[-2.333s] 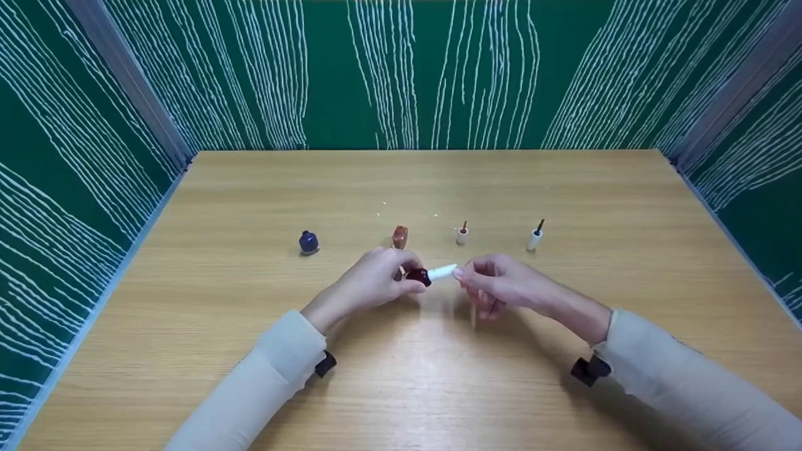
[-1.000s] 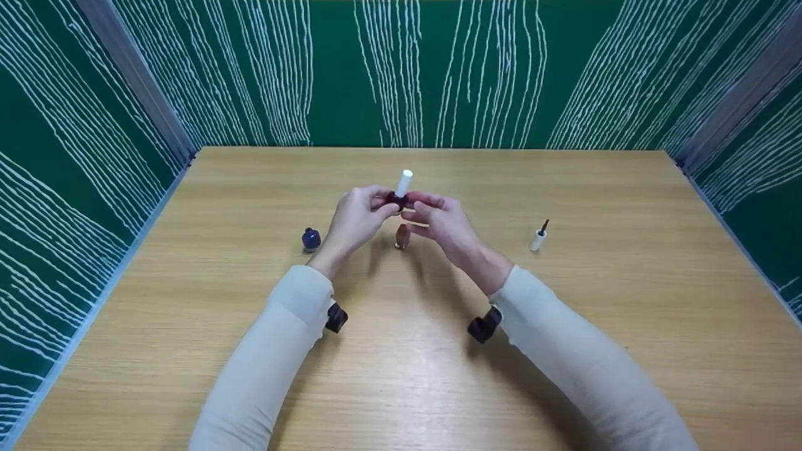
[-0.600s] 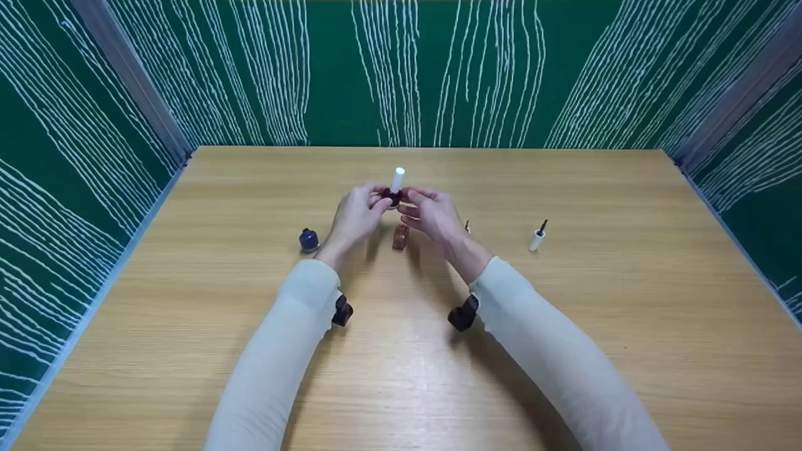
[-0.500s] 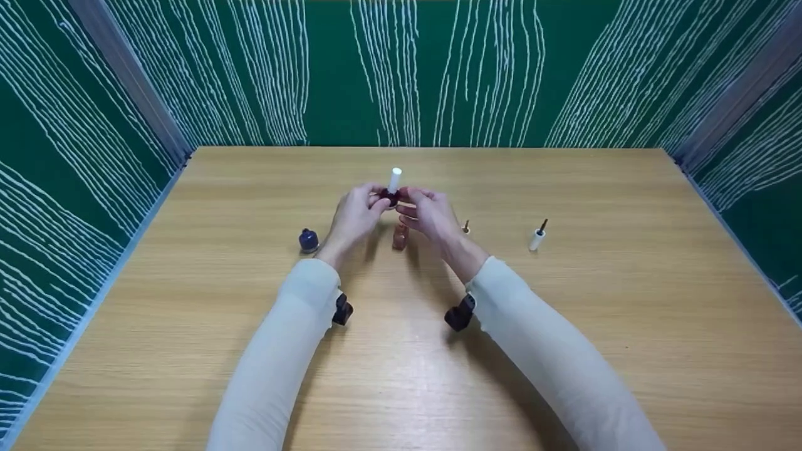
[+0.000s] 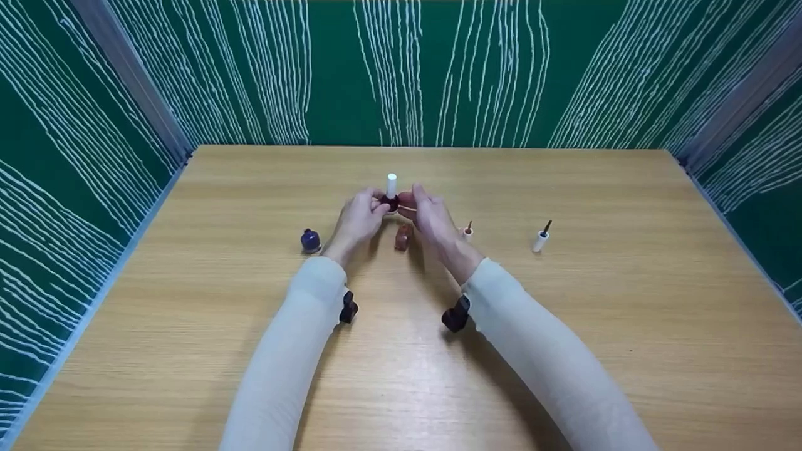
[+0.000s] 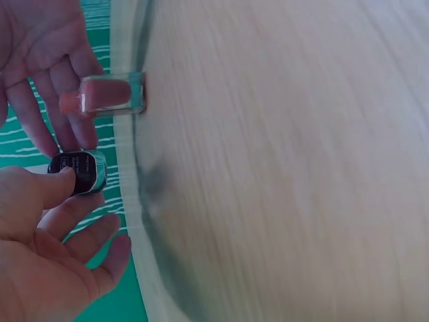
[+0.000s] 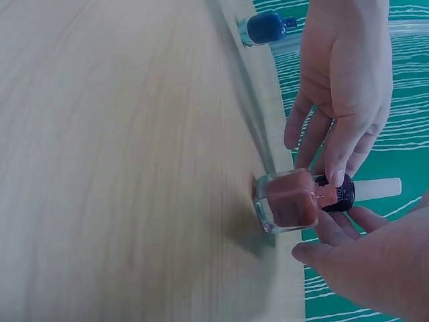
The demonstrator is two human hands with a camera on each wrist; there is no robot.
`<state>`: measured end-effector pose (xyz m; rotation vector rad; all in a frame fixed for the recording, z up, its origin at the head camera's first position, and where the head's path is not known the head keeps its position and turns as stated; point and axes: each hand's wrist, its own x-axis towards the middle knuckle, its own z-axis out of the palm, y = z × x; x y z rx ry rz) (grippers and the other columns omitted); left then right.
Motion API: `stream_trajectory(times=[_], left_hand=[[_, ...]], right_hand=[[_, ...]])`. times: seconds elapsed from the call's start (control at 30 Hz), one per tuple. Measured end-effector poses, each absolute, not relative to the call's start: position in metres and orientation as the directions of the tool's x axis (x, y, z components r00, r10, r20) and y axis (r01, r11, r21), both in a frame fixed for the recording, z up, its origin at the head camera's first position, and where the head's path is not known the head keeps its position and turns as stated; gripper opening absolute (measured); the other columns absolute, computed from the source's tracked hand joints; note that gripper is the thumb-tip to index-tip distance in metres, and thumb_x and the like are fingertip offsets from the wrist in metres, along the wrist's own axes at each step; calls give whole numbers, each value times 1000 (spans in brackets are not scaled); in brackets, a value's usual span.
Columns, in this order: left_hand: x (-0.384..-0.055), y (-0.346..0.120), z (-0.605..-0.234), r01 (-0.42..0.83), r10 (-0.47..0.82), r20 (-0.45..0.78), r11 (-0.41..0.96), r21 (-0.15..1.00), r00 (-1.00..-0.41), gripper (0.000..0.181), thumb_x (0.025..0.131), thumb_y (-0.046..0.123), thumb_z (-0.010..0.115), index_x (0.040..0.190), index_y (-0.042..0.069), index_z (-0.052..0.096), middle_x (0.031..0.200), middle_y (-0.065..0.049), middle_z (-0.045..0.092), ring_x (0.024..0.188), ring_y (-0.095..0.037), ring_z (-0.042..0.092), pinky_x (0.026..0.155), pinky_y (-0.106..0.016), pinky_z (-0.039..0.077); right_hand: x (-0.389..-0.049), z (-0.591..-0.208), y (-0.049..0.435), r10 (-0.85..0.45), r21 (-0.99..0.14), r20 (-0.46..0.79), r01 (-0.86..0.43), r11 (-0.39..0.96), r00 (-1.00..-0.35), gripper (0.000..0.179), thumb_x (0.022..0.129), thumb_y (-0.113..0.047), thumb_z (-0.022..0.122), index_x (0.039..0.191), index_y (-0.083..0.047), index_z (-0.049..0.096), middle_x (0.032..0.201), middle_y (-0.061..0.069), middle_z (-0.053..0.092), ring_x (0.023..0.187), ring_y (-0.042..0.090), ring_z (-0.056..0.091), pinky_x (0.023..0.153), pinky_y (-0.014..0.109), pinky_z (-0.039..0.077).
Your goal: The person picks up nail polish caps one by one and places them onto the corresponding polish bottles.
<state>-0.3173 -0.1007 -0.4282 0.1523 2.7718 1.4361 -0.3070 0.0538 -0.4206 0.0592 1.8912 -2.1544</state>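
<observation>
My left hand [image 5: 360,216] pinches a dark nail polish bottle [image 5: 390,203] between thumb and fingers. Its white cap [image 5: 391,185] is on and points up. On the other side, my right hand [image 5: 433,219] has its fingers stretched toward the bottle, fingertips right at its side, with the thumb raised away. The left wrist view shows the right palm turned open and the left thumb on the dark bottle's [image 6: 77,172] base. Nearer to me, between the forearms, an uncapped reddish-brown nail polish bottle [image 5: 403,238] stands on the table.
An uncapped blue nail polish bottle [image 5: 310,241] stands left of my left wrist. Right of my right wrist, a white cap with a reddish brush [image 5: 468,233] stands brush up, partly hidden. Farther right is another white cap with a dark brush [image 5: 541,242]. Green walls border the wooden table [image 5: 401,376].
Both hands have moved to the back of the table with the dark bottle, now upright instead of tilted sideways. The right hand has left the cap, and its thumb has just lifted away.
</observation>
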Motion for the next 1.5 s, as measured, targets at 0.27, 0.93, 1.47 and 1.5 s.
stream_trajectory(times=[0.27,0.93,1.47,1.5], left_hand=[[-318,-99,-432,74,91,22,618,783,-996,27,104,8,55,130,0,58,130,-18,65,123,-28,60,107,-37,41],[-315,-99,-437,80,103,14,667,741,-995,28,106,11,50,133,1,53,131,-19,63,125,-31,57,108,-41,40],[-312,-101,-440,144,120,85,676,723,-989,30,105,6,51,134,0,54,131,-19,65,126,-34,58,108,-44,40],[-312,-101,-440,142,119,83,673,725,-989,30,106,6,50,135,0,54,131,-19,65,126,-33,57,108,-43,40]], right_hand=[[-304,-426,56,-211,-958,-251,274,-87,-945,60,110,-51,25,141,-9,54,140,9,56,99,29,61,89,41,49],[-302,-428,55,-193,-931,-332,354,-91,-923,55,110,-51,26,137,-13,56,132,15,58,75,25,58,78,39,50],[-304,-432,57,-218,-939,-311,334,-80,-925,58,110,-51,25,141,-10,52,133,16,59,71,24,58,77,40,50],[-303,-432,56,-217,-939,-311,335,-83,-925,58,110,-51,25,141,-10,52,133,14,59,70,24,58,76,40,50]])
